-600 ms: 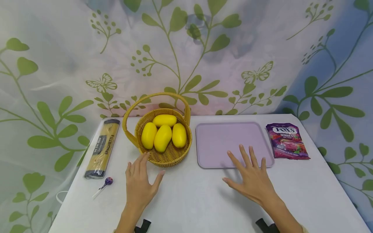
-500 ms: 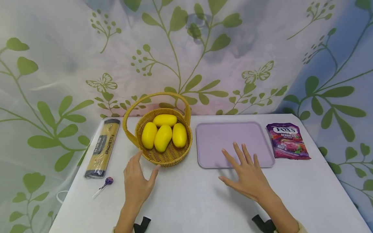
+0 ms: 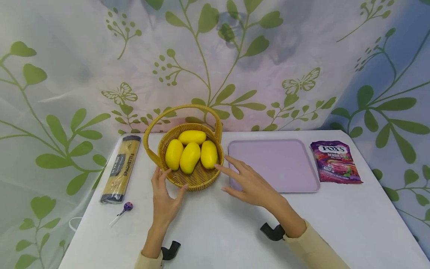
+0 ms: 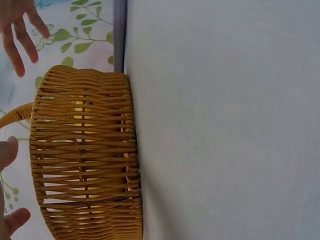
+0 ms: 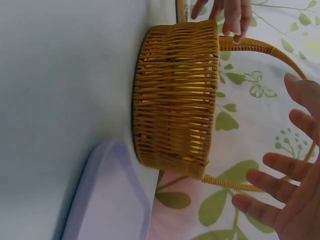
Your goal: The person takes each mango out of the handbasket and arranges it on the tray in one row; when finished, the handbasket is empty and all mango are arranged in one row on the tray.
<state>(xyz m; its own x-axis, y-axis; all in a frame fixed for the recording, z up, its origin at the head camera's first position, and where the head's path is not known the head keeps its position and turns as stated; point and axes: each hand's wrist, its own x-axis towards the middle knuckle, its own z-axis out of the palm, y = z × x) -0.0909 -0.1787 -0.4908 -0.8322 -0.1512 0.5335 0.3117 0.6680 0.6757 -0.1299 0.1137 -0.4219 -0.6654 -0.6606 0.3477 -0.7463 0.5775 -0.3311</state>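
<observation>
Left of centre the fruits (image 3: pixel 190 157) are yellow, their woven basket (image 3: pixel 201 182) golden-brown; the tray (image 3: pixel 277 166) at right is lilac, the backdrop (image 3: pixel 134 71) above green-leafed.

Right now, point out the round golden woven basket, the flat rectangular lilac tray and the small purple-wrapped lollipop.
Round golden woven basket (image 5: pixel 174 107): right wrist view, middle of its outer side wall.
Flat rectangular lilac tray (image 3: pixel 277 166): head view, bare middle of its surface.
Small purple-wrapped lollipop (image 3: pixel 128 206): head view, its round candy end.

Four yellow fruits (image 3: pixel 190 157), two packets (image 3: pixel 336 162), one basket (image 3: pixel 203 183), one tray (image 3: pixel 275 164), one lollipop (image 3: pixel 128 206).
</observation>
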